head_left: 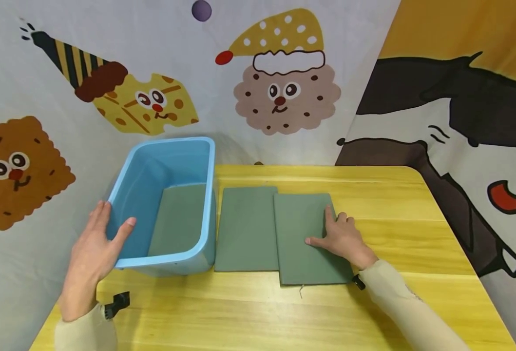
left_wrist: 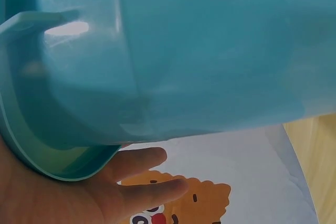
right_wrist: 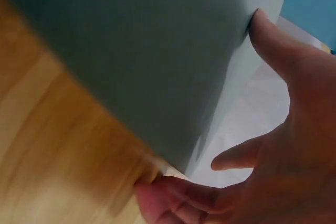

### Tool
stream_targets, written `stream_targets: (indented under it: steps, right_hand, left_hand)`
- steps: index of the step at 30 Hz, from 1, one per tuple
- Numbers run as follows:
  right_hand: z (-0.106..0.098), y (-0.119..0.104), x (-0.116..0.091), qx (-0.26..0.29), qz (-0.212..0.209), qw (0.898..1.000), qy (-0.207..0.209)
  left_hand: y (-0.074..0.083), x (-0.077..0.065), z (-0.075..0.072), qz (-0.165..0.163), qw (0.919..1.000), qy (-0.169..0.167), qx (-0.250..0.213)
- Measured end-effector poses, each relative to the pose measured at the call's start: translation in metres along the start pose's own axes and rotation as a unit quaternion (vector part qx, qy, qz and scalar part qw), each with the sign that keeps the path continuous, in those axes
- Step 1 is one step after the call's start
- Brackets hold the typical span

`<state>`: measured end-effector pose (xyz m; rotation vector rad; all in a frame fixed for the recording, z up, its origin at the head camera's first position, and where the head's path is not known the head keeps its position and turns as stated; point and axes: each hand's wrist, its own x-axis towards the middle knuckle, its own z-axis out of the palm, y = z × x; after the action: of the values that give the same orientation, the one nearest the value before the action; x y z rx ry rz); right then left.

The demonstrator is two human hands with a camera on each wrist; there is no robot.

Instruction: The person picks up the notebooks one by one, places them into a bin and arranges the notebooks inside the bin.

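Note:
My left hand (head_left: 92, 247) rests at the left rim of a light-blue plastic bin (head_left: 206, 209), thumb over the inside and fingers along the outside. In the left wrist view its fingers (left_wrist: 149, 192) stretch out past the rim. A flat green notebook (head_left: 179, 219) lies on the bin's floor. To the right, my right hand (head_left: 344, 238) lies over the right edge of another green notebook (head_left: 299, 261), its thumb touching the cover. Other fingers of that hand (right_wrist: 178, 198) are bent near the notebook's corner. A similar green notebook (head_left: 246, 229) lies between bin and right-hand notebook.
Everything stands on a yellow wood-grain table (head_left: 222, 312). A thin cord (head_left: 301, 291) sticks out below the right notebook. Behind the table hangs a cloth (head_left: 222, 107) with cartoon prints. The bin's walls rise high beside the middle notebook.

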<state>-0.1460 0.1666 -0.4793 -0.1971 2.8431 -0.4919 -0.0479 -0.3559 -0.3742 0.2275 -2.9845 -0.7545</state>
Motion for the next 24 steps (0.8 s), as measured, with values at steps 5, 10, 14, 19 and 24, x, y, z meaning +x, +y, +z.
stream_targets:
  steps: [5, 10, 14, 19, 24]
  right_hand:
    - [-0.001, -0.001, 0.006, 0.016, 0.004, 1.0, -0.008]
    - [-0.005, 0.0, 0.01, 0.029, 0.0, 0.999, -0.023]
    - [-0.008, 0.002, 0.011, 0.03, 0.002, 0.999, -0.032]
    - [-0.011, 0.003, 0.014, 0.034, -0.002, 0.999, -0.042]
    - [-0.014, -0.005, 0.017, 0.048, -0.019, 0.997, -0.054]
  left_hand:
    - [0.001, 0.0, 0.001, -0.004, 1.0, 0.0, -0.003]
    - [0.001, 0.0, 0.001, -0.008, 1.0, -0.004, -0.001]
    - [0.002, 0.0, 0.002, -0.009, 0.9999, -0.008, 0.0]
    - [0.001, 0.002, 0.003, -0.006, 0.9999, -0.011, -0.002]
    - [-0.001, 0.001, 0.0, -0.012, 0.9999, -0.008, 0.001]
